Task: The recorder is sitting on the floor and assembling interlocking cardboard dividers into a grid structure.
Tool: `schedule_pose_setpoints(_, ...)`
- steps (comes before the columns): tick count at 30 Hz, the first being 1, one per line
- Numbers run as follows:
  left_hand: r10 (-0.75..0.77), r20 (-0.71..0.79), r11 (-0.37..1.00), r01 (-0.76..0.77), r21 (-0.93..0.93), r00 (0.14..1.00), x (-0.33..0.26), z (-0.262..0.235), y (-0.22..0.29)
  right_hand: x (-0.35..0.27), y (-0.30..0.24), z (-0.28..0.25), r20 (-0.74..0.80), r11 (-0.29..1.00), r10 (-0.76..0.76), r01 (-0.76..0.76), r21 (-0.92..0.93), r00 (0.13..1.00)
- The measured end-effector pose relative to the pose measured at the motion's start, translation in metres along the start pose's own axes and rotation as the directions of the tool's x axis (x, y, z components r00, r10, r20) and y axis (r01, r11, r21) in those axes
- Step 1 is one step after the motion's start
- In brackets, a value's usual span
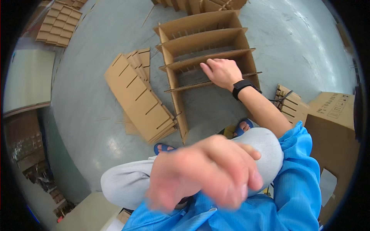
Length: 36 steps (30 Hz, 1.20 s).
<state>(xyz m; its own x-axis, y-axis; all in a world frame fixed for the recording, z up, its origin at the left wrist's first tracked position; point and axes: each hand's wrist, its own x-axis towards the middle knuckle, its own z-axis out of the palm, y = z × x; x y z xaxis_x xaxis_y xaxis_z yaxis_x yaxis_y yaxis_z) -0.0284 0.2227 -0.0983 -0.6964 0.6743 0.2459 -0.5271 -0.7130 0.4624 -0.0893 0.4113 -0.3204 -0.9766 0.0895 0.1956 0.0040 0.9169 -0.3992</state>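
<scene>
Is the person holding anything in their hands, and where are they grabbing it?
The right hand rests on a cardboard divider strip of the slotted grid, at its top edge. The left hand, blurred close to the camera, shows nothing in it.

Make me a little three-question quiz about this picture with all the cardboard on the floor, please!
1. True or false: the right hand, the one with the black wristband, rests on the brown slotted cardboard divider grid standing on the grey floor.
2. What lies left of the grid?
A. a fanned stack of flat brown slotted cardboard strips
B. a red bucket
C. a metal ladder
3. Fill in: the blurred left hand, close to the camera, holds ____.

Key:
1. True
2. A
3. Nothing that can be seen; its fingers are loosely curled.
</scene>
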Motion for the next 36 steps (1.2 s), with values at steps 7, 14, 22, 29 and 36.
schedule_pose_setpoints(7, 0.685, -0.590, 0.666, -0.694, 0.272, 0.427, 0.020, 0.103, -0.081, -0.004, 0.010, -0.005, 0.037, 0.999, 0.044, -0.045, 0.011, 0.998)
schedule_pose_setpoints(14, 0.112, -0.020, 0.874, -0.108, -0.474, 0.993, -0.036, 0.083, -0.055, -0.016, 0.022, -0.029, -0.262, 0.952, 0.156, -0.074, 0.297, 0.953)
schedule_pose_setpoints(22, -0.194, -0.024, 0.969, 0.188, -0.158, 0.981, -0.022, 0.081, -0.057, -0.160, 0.086, -0.139, -0.339, 0.629, 0.774, -0.588, 0.509, 0.535)
schedule_pose_setpoints(29, 0.514, 0.441, 0.848, -0.512, -0.135, 0.736, 0.003, 0.035, -0.125, -0.318, 0.107, -0.125, -0.282, 0.400, 0.865, -0.910, -0.111, 0.415)
schedule_pose_setpoints(36, -0.032, -0.087, 0.953, 0.004, -0.304, 0.996, -0.026, 0.089, -0.076, -0.393, 0.099, -0.106, -0.222, 0.110, 0.967, -0.991, -0.073, 0.124)
